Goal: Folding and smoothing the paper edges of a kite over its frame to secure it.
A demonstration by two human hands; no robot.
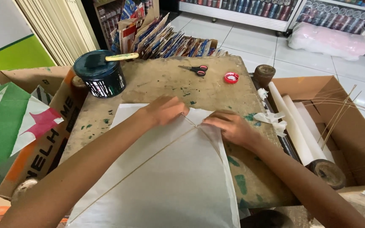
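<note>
Thin matt white paper sheet (178,177) with slender, probably bamboo stick (148,158); worn, paint-stained wooden board (170,80); glossy floor tiles (254,40).

Paper sheet (170,177) lying on the worktop (216,90), nearest the person, thin stick (148,158) running across it. Both hands resting on the sheet's far part, left hand (165,109) beside right hand (231,126). Behind them: pot (100,76) sitting far left, scissors (195,69) and cap (231,77) lying toward the far right. Paper rolls (296,131) lying in the box (351,126) to the right.
</note>
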